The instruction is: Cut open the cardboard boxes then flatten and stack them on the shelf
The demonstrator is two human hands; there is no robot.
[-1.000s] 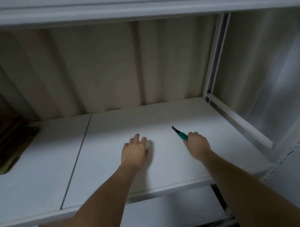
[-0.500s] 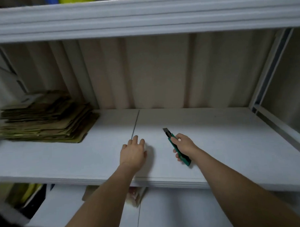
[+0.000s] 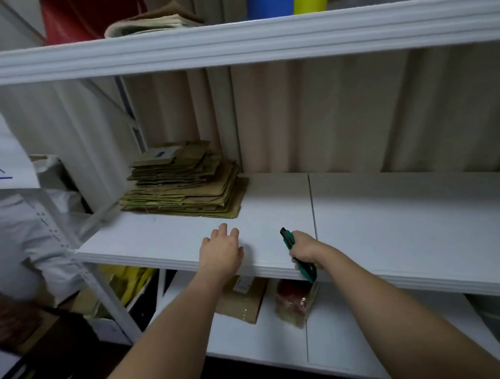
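Left hand [image 3: 221, 254] lies palm-down over the front part of the white middle shelf board [image 3: 385, 213], fingers straight and slightly spread, holding nothing; whether the palm really touches the board cannot be told. Right hand [image 3: 303, 248] is curled round a green-handled utility knife with a black tip [image 3: 296, 253], fist tight on the handle; the black tip points up and away toward the back of the shelf, the handle's butt end sticks out below the fist past the shelf's front edge. Blade itself too small to make out.

Stack of flattened brown cardboard boxes [image 3: 183, 181] sits on the same middle shelf, back-left corner, against the ribbed beige back wall [image 3: 325, 115] (pieces uneven, edges not lined up, one on top carries a small label). It is well apart from both hands, beyond and left of the left hand.

Both forearms reach in from the bottom of the view, bare.

Lower white shelf [image 3: 347, 342]: a flat brown cardboard packet [image 3: 241, 301] and a clear plastic bag with something red inside [image 3: 296, 302], side by side under the hands. Top white shelf [image 3: 238, 39] holds a folded stack of paper or cloth [image 3: 152, 21], a red object [image 3: 75, 16], a blue roll [image 3: 269, 3] and a yellow roll [image 3: 310, 0] (tops cut off by the frame). Left edge: white sheet with blue pen marks [image 3: 3, 152], blurred.
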